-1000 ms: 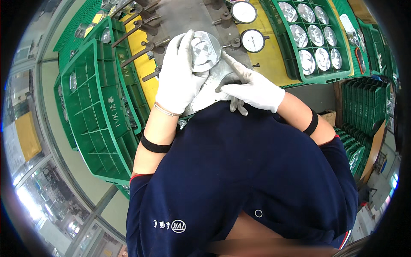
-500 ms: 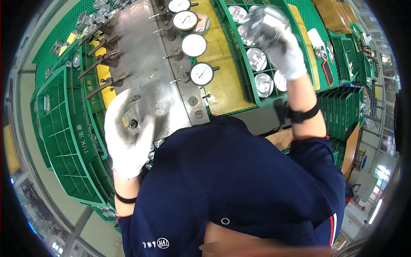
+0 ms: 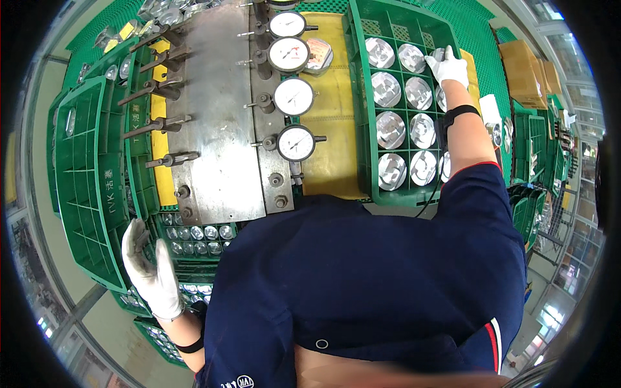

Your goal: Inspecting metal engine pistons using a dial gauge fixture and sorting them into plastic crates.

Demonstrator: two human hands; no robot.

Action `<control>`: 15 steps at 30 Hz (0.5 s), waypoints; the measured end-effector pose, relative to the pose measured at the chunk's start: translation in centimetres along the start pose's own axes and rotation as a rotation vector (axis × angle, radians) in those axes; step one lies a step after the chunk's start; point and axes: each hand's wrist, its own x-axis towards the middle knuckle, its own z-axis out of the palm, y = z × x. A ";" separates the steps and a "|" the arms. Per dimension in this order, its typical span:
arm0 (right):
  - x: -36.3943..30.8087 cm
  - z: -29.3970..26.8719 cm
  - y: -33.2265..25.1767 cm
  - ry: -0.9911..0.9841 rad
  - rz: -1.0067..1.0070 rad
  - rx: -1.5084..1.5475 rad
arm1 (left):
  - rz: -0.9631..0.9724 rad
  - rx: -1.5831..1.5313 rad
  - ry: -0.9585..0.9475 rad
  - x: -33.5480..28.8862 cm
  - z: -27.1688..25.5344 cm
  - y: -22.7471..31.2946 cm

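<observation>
My right hand (image 3: 451, 71), in a white glove, reaches into the green divided crate (image 3: 357, 77) on the right. Its thumb and fingers are around a shiny metal piston (image 3: 439, 54) in the right-hand column; the glove partly hides it. Other pistons sit in the crate's compartments, such as a piston (image 3: 388, 89) on the left side. Down at the lower left, my left hand (image 3: 154, 271) is gloved too, its thumb and fingers apart and holding nothing. Between the hands lies a flat metal plate (image 3: 220, 129), with a row of dial gauges (image 3: 294, 97) along its right side.
Clamp-like metal arms (image 3: 168, 124) line the plate's left side. Green divided crates (image 3: 97, 187) stand at the far left, with trays of small metal parts (image 3: 197, 233) below the plate. A yellow mat (image 3: 330, 123) lies beside the gauges. Cardboard boxes (image 3: 522, 72) stand at the back right.
My right hand, with a blurred metal piece above the crate before, now rests lower at the crate's right column. My left hand has moved from the plate's near corner down and left.
</observation>
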 end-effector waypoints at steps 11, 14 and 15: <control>-4.6 -4.7 4.5 0.098 -0.424 0.374 | 0.055 0.583 0.023 12.2 -17.4 -5.4; -9.0 -4.7 9.4 0.041 -0.309 0.750 | 0.019 0.868 0.023 19.5 -18.6 -6.2; -9.8 -4.3 11.4 -0.089 -0.231 0.861 | -0.053 0.988 -0.002 22.0 -18.6 -7.1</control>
